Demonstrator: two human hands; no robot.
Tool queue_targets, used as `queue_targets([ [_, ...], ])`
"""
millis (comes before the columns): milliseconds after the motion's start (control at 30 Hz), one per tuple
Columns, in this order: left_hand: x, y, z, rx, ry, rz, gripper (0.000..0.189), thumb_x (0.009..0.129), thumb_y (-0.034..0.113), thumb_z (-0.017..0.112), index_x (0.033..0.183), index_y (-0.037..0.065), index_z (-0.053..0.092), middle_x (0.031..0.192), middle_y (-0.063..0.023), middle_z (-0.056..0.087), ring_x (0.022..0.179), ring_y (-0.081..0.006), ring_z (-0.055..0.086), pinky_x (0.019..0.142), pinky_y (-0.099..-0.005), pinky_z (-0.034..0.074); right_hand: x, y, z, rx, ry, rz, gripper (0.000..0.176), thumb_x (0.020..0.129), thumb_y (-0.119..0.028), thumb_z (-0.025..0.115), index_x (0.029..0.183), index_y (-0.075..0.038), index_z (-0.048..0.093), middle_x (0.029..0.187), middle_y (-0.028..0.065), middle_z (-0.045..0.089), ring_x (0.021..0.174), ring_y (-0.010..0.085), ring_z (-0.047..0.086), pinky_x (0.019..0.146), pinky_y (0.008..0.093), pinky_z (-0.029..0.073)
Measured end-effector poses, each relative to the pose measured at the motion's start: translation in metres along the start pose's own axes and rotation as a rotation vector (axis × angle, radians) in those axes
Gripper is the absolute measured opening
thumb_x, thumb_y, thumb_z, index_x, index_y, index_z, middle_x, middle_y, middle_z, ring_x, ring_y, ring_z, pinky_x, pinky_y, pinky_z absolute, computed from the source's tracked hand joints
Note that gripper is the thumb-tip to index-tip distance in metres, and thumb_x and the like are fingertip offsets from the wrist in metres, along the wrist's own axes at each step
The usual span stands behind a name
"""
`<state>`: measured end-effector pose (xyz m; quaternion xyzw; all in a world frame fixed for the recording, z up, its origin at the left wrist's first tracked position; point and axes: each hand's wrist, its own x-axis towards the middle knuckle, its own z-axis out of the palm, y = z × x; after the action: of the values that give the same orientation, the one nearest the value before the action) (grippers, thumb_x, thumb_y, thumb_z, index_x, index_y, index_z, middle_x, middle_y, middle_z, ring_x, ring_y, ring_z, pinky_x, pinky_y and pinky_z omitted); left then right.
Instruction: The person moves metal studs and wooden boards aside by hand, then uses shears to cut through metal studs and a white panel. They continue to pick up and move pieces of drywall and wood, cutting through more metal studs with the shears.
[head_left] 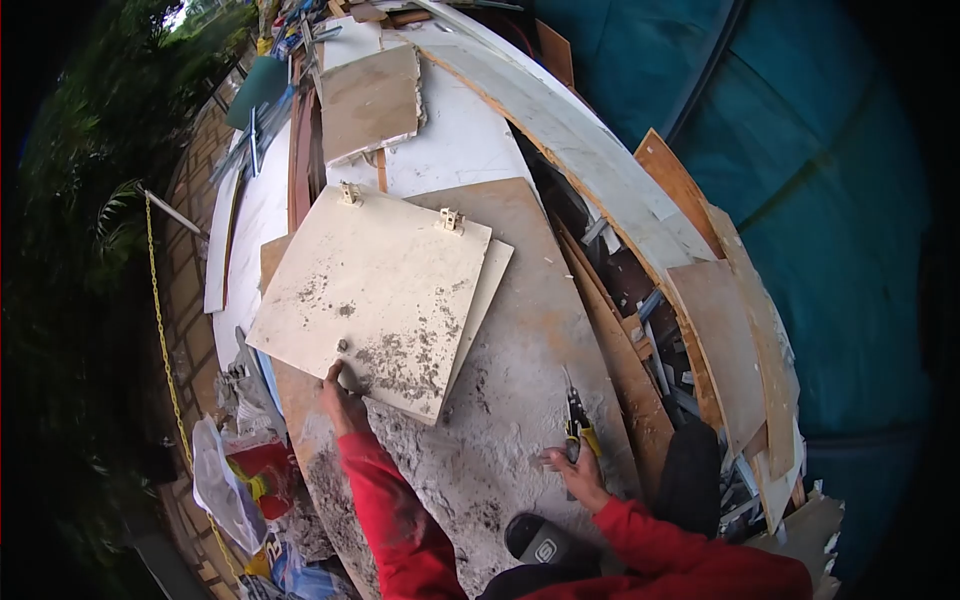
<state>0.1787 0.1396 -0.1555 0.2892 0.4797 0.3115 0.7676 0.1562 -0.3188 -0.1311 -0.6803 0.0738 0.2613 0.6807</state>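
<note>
Left hand: clamped on near edge of cream panel, thumb uppermost.
Right hand: clasping yellow-handled tool, tip forward.
Cream panel: extending forward and rightward from left grip, overlapping second panel.

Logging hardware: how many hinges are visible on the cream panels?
2. One hinge near the top panel's upper-left corner, another hinge near its upper-right corner. More may be hidden on the mostly covered lower panel.
</note>
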Motion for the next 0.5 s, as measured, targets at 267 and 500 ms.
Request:
queue_targets([
  [267, -0.098, 0.019, 0.066, 0.287, -0.272, -0.070, 0.047, 0.080, 0.014, 0.066, 0.122, -0.003, 0.051, 0.115, -0.0122, 0.060, 0.103, -0.0243, 0.060, 0.092, -0.0395, 0.047, 0.000, 0.016, -0.018, -0.470, -0.012, 0.131, 0.061, 0.085, -0.027, 0.066, 0.124, 0.012, 0.038, 0.107, 0.0245, 0.060, 0.099, 0.0351, 0.062, 0.081, 0.0372, 0.051],
  [500, -0.133, -0.059, 0.078, -0.303, -0.348, -0.058, 0.036, 0.076, 0.005, 0.058, 0.110, -0.006, 0.053, 0.113, -0.0154, 0.058, 0.106, -0.0279, 0.056, 0.098, -0.0422, 0.043, -0.010, 0.040, -0.009, -0.721, 0.046, 0.157, 0.070, 0.085, -0.034, 0.063, 0.132, 0.009, 0.036, 0.124, 0.0325, 0.049, 0.116, 0.0434, 0.049, 0.097, 0.0443, 0.039],
])
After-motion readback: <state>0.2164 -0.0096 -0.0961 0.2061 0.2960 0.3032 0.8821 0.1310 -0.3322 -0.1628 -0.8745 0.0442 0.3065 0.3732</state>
